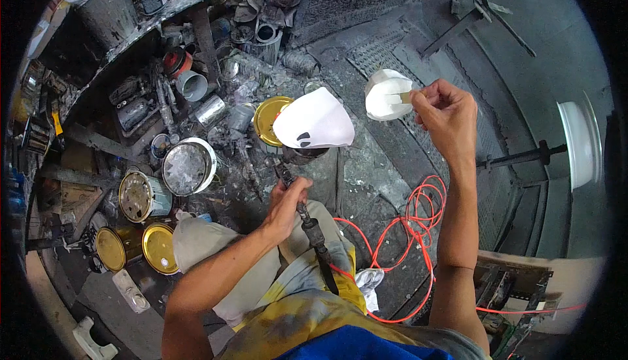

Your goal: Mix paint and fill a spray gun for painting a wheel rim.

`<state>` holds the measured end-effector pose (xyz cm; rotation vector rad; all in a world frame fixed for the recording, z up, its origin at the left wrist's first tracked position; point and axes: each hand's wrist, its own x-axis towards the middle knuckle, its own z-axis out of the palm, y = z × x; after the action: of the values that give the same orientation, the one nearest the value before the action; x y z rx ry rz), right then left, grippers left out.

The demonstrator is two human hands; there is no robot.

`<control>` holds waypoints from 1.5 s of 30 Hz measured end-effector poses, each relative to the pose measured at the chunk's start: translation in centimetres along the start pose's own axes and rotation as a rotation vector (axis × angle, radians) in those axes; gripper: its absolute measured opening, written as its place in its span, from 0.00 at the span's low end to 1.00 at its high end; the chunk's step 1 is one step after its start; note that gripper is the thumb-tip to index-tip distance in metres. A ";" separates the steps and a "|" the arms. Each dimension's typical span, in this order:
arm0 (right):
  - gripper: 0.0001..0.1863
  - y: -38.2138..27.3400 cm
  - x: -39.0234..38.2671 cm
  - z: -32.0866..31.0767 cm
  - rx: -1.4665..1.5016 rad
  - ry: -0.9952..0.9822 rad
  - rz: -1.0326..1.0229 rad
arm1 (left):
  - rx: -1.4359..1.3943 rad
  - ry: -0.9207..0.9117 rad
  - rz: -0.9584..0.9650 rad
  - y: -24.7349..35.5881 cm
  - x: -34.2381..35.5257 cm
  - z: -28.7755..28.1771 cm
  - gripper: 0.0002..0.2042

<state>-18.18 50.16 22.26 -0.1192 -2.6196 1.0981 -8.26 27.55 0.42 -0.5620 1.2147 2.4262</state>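
Note:
In front of my lap, my left hand [286, 206] is wrapped around the grip of a dark, paint-crusted spray gun [313, 232]. A hose runs down from its lower end. A white curved paper piece [317, 119] with dark oval marks covers the gun's upper part; the dark round cup beneath it shows only at its lower edge. Out to the right, my right hand [448, 111] is raised. Its thumb and fingers pinch the edge of a small white paper cone [386, 98], which hangs apart from the gun, its mouth partly visible.
Paint-stained cans, including a grey-topped bucket [188, 167] and a gold-lidded can [160, 247], crowd the left. A cluttered bench [157, 20] stands at the upper left. An orange hose [418, 222] coils on the floor at right. A white rounded panel [581, 144] hangs far right.

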 end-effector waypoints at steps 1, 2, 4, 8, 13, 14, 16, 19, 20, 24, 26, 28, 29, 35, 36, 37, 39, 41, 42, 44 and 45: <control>0.10 -1.2 -0.1 -0.1 -0.012 0.000 -0.025 | 0.003 0.009 -0.005 0.0 0.0 0.1 0.07; 0.10 -2.1 -0.2 0.1 -0.023 -0.001 -0.050 | 0.006 0.019 -0.010 0.0 0.0 0.2 0.07; 0.10 -3.0 -0.2 0.6 -0.042 0.008 -0.096 | -0.005 -0.005 0.000 -0.4 0.2 0.2 0.07; 0.10 -4.3 -0.6 1.8 -0.038 0.045 -0.189 | 0.010 -0.039 0.030 -0.9 0.3 0.4 0.07; 0.10 -5.2 -1.3 2.8 -0.077 0.068 -0.289 | -0.041 -0.027 0.020 -0.4 0.1 0.5 0.08; 0.10 -5.3 -1.4 3.1 -0.078 0.073 -0.311 | -0.043 -0.025 0.015 -0.4 0.1 0.3 0.08; 0.10 -5.5 -1.6 3.0 -0.074 0.080 -0.319 | -0.037 -0.019 0.002 -0.4 0.1 0.5 0.08; 0.09 -5.7 -2.0 3.1 -0.058 0.086 -0.350 | -0.029 -0.031 0.005 -0.5 0.1 0.5 0.07; 0.09 -5.7 -2.1 3.2 -0.051 0.089 -0.372 | -0.027 -0.052 0.020 -0.5 0.1 0.5 0.06; 0.08 -5.9 -2.6 3.5 -0.040 0.091 -0.364 | -0.016 -0.024 0.020 -0.6 0.0 0.4 0.06; 0.08 -6.1 -2.8 3.3 -0.050 0.118 -0.396 | -0.030 -0.073 0.050 -0.6 0.0 0.6 0.05; 0.08 -6.1 -3.0 3.4 -0.036 0.117 -0.407 | -0.029 -0.065 0.043 -0.4 -0.2 0.5 0.05; 0.07 -6.1 -3.1 3.5 -0.024 0.117 -0.417 | -0.028 -0.060 0.035 -0.3 -0.2 0.5 0.06; 0.07 -6.3 -3.6 3.2 -0.026 0.123 -0.429 | -0.018 -0.070 0.008 -0.4 -0.1 0.5 0.11; 0.07 -6.1 -3.5 3.3 -0.027 0.122 -0.428 | -0.018 -0.071 0.007 -0.5 -0.1 0.5 0.11; 0.08 -5.8 -3.4 3.5 -0.020 0.127 -0.425 | -0.019 -0.069 0.007 -0.5 -0.1 0.5 0.11; 0.08 -5.6 -3.4 3.4 -0.012 0.128 -0.420 | -0.021 -0.064 0.006 -0.6 0.0 0.4 0.10; 0.08 -5.8 -3.4 3.2 -0.009 0.095 -0.319 | -0.001 -0.068 0.042 -0.8 0.2 0.2 0.10; 0.08 -5.2 -3.2 3.2 -0.005 0.087 -0.320 | -0.003 -0.059 0.043 -0.8 0.2 0.1 0.10; 0.10 -3.6 -2.7 2.6 0.095 0.053 -0.188 | -0.010 -0.065 0.017 -0.8 0.1 0.4 0.09; 0.10 -4.0 -2.8 2.3 0.195 0.001 -0.118 | -0.015 -0.048 0.021 -0.9 0.2 0.3 0.09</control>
<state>-16.01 45.22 22.91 0.0758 -2.4671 1.3017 -8.01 28.32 -0.13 -0.4955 1.1897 2.4532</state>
